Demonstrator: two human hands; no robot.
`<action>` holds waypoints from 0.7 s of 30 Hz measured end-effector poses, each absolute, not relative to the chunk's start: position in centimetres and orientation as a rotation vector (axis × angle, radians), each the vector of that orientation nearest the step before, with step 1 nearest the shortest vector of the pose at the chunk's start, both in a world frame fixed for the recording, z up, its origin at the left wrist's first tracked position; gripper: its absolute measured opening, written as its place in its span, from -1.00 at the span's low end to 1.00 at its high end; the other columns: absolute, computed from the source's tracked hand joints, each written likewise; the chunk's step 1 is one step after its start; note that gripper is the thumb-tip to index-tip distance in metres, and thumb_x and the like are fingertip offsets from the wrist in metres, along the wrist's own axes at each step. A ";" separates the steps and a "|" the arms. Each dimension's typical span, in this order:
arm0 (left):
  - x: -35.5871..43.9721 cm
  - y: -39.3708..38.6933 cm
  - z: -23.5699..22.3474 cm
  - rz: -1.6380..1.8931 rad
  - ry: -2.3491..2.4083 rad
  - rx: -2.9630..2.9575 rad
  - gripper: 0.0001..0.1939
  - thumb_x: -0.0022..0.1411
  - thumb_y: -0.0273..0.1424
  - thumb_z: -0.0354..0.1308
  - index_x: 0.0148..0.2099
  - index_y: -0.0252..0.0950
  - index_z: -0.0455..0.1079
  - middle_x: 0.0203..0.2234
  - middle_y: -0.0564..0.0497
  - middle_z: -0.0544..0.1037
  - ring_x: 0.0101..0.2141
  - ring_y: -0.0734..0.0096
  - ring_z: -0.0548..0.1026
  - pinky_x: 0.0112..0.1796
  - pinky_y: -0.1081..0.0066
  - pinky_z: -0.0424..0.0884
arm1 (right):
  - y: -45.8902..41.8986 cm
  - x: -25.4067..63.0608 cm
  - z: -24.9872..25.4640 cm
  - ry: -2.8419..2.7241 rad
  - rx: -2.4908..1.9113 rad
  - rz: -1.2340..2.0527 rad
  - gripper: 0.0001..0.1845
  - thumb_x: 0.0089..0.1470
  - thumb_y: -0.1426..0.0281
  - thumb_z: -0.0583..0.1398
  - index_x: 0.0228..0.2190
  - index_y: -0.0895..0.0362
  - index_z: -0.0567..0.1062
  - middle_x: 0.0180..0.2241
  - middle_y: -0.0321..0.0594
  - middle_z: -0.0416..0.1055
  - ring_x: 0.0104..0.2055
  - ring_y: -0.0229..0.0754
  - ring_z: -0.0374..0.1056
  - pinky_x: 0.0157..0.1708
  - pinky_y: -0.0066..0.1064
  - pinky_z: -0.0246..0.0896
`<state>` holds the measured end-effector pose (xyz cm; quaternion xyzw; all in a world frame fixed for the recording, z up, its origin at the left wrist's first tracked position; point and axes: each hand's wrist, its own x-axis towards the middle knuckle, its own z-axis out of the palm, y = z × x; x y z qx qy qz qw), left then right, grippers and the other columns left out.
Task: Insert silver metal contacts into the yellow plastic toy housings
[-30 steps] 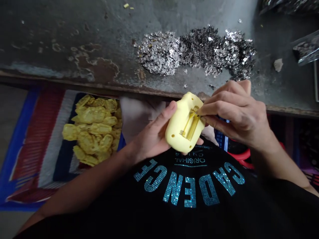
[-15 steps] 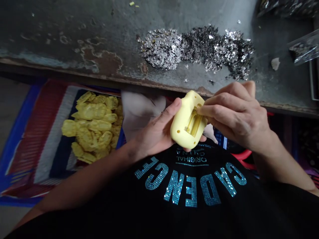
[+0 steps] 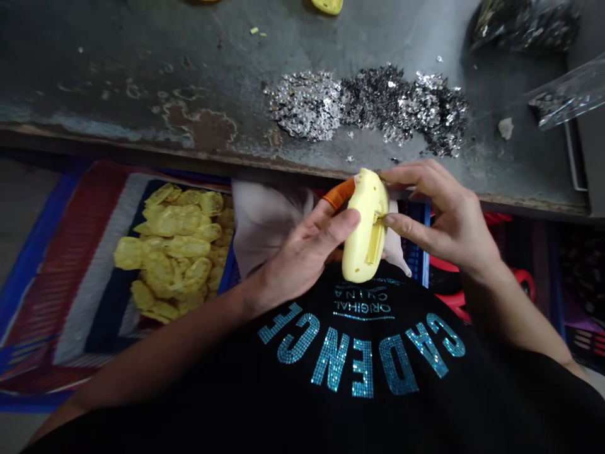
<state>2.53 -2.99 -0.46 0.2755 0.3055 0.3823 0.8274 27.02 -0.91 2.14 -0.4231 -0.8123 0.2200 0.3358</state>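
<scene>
My left hand [image 3: 307,252] is closed around a pale yellow plastic casing [image 3: 357,243], thumb on its near face. An orange finger cot [image 3: 339,194] covers one of its fingers. The casing is tipped on edge, and a long battery compartment [image 3: 375,243] faces right. At the casing's right side is my right hand [image 3: 444,214]: its thumb tip touches the compartment's upper part, and its forefinger reaches over the casing's top edge. A small dark piece shows by the thumb tip, too small to make out. Small shiny metal pieces [image 3: 307,104] lie heaped on the bench just beyond.
The grey metal bench [image 3: 142,69] has a worn front edge. Left of me, a blue crate [image 3: 35,400] holds a striped bag and several clear-yellow plastic parts [image 3: 174,246]. Plastic bags [image 3: 524,25] lie at the back right. Red-handled things [image 3: 447,277] are below the bench.
The casing has turned on edge, its compartment now facing right. My right fingers have moved from inside the compartment to the top edge, leaving the thumb at the compartment. The orange finger cot has come into view.
</scene>
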 end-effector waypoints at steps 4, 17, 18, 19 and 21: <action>2.4 -3.1 -0.8 0.830 0.683 0.789 -0.22 0.51 -0.12 0.47 0.63 0.06 0.31 0.18 -0.01 0.76 -0.08 0.21 0.77 -0.17 0.41 0.65 | 0.1 26.7 1.4 -2.108 -1.084 0.729 -0.47 0.39 0.21 0.42 0.29 0.08 0.56 0.15 -0.08 0.64 0.03 -0.08 0.62 -0.03 -0.23 0.60; -1.6 -1.9 -1.3 0.819 0.920 1.291 -0.41 0.38 -0.19 0.58 0.39 -0.18 0.71 0.13 -0.15 0.81 -0.06 0.01 0.79 0.01 0.19 0.74 | 0.0 23.1 -2.5 -1.700 -0.956 0.345 -0.33 0.25 0.36 0.44 0.33 -0.13 0.49 0.11 -0.10 0.58 0.06 0.03 0.59 -0.15 -0.15 0.72; -1.5 -1.5 -1.0 0.855 0.919 1.330 -0.47 0.40 -0.18 0.57 0.35 -0.15 0.74 0.19 -0.15 0.79 0.05 -0.04 0.78 0.15 0.13 0.72 | 0.3 22.9 -2.5 -1.706 -0.941 0.311 -0.31 0.24 0.37 0.45 0.34 -0.15 0.49 0.11 -0.10 0.58 0.05 0.04 0.60 -0.18 -0.16 0.73; -1.4 -1.2 -0.7 0.896 0.912 1.359 -0.52 0.41 -0.19 0.56 0.31 -0.13 0.77 0.25 -0.16 0.77 0.16 -0.10 0.76 0.28 0.07 0.66 | 0.6 22.7 -2.4 -1.712 -0.928 0.285 -0.29 0.23 0.38 0.44 0.35 -0.16 0.48 0.11 -0.10 0.59 0.04 0.03 0.60 -0.20 -0.17 0.73; -1.2 -0.7 -0.3 0.971 0.891 1.396 -0.60 0.42 -0.20 0.55 0.25 -0.09 0.80 0.31 -0.15 0.74 0.32 -0.15 0.68 0.45 -0.01 0.52 | 1.2 22.2 -2.2 -1.727 -0.902 0.258 -0.28 0.24 0.40 0.42 0.37 -0.16 0.46 0.13 -0.10 0.59 0.02 0.02 0.61 -0.19 -0.16 0.74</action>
